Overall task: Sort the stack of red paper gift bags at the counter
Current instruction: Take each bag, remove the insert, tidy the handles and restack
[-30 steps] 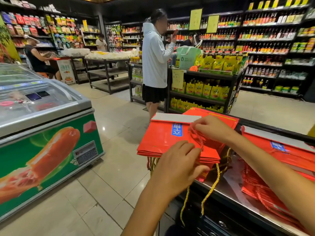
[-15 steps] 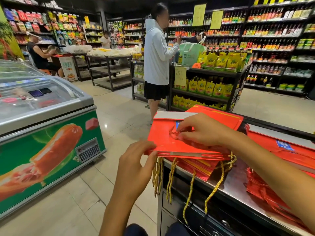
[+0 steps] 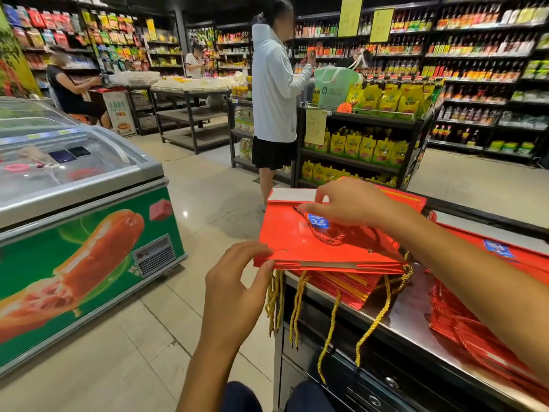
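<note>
Now squaring the top bag [image 3: 300,239] on the stack [image 3: 341,281]: left hand [image 3: 237,281] pinching its near corner, right hand [image 3: 347,203] gripping its cord; next needs aligned edges.

The left hand [image 3: 237,281] reaches forward with its fingers pinching a corner, and the right hand [image 3: 350,203] stretches across, fingers bent and pressing down.

1. The top red gift bag [image 3: 300,236] is glossy, smooth paper with a white paper strip along its far edge.
2. The gold handle cords [image 3: 329,328] are twisted rope with a slight sheen.
3. The counter [image 3: 416,310] top is brushed, reflective metal.
4. The chest freezer [image 3: 74,173] has glass lids, grey metal trim and a glossy printed front.
5. The floor tiles [image 3: 208,197] are smooth and polished.
</note>
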The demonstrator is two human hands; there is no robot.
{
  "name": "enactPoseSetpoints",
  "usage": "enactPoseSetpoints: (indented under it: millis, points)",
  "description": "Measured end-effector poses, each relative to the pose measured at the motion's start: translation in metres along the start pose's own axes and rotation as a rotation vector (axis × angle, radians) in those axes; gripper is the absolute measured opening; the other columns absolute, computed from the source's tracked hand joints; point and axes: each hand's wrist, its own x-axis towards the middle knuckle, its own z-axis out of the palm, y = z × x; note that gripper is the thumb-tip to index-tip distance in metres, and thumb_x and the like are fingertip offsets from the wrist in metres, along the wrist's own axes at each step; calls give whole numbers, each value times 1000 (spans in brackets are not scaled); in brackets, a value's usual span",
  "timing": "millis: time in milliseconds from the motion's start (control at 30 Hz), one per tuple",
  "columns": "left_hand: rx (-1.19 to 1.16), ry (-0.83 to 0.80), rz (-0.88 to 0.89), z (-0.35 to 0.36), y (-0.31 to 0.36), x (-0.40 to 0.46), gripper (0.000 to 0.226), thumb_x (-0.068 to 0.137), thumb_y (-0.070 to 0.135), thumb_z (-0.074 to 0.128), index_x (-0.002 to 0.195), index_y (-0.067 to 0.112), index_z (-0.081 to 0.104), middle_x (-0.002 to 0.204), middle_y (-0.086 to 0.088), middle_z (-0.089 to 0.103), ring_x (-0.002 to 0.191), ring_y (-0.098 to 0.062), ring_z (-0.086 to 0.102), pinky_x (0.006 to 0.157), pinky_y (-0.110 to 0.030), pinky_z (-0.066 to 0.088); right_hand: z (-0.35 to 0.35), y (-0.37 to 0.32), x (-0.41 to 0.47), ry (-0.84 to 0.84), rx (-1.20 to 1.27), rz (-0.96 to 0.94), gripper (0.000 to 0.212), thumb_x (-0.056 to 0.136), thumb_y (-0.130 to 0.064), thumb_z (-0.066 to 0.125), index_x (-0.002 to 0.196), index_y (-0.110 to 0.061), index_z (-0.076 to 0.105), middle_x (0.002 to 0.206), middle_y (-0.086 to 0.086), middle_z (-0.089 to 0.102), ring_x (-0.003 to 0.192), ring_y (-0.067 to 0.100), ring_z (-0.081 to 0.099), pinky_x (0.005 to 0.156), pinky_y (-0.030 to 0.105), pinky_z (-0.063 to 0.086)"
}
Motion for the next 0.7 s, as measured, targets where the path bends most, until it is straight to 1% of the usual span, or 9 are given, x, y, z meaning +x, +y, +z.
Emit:
enactPoseSetpoints:
  millis: [67,133,233,300,367,400,467,567,700]
  points:
    - [10,-1,-1,0,0,-1,23,93,37,66,110,24,75,109,18,70,107,-4,65,93,-16,52,15,-9,17,-10,-11,16,62,86,-82,48,96,-26,74,93,1,71,89,26,66,66,35,51]
    - [26,-3,0,0,-1,-2,19,93,31,70,110,24,75,110,17,70,107,-4,65,93,-18,52,29,-19,28,33,54,9,45,86,-71,62,95,-29,75,96,-2,70,93,27,66,70,37,53]
    - [37,-4,-10,0,-3,-4,15,93,25,73,108,26,75,109,18,70,107,-3,64,93,-20,53,37,-26,30,95,205,-65,11,87,-45,74,89,-34,75,84,-13,60,95,24,67,69,32,45]
    - [38,-5,-4,-1,-3,-4,14,93,23,73,107,27,75,108,19,70,107,-3,65,93,-21,54,32,-26,21,91,291,-199,1,89,-31,75,88,-30,75,78,-16,61,88,14,67,68,30,45]
    - [33,-3,5,-1,-2,-4,14,93,22,74,107,25,76,107,18,71,106,-4,65,93,-24,54,18,-26,6,39,399,-336,1,91,-23,74,92,-22,74,81,-14,71,82,1,68,72,23,49]
    - [27,-2,6,-1,-2,-3,14,93,23,74,106,24,76,107,18,71,106,-4,65,93,-24,54,11,-27,-2,5,455,-372,2,92,-19,73,94,-20,74,83,-11,75,81,-1,70,74,19,51]
    - [19,-1,6,-1,-2,-3,14,93,23,73,106,25,75,106,19,70,106,-4,65,92,-24,54,0,-26,-15,-45,500,-411,8,92,-15,73,98,-19,76,86,-8,77,81,1,72,77,21,55]
    - [21,-14,-2,0,-4,-3,15,93,24,73,108,27,75,107,20,70,106,-4,65,93,-24,54,-5,-27,-25,-101,431,-436,20,91,-16,73,107,-25,80,94,-9,78,85,4,71,81,29,56]
    - [36,-20,-7,1,-5,-4,15,94,24,73,109,26,75,108,19,70,106,-4,65,93,-28,55,-2,-32,-28,-110,404,-429,17,90,-23,77,106,-28,81,97,-16,76,86,1,67,81,27,53]
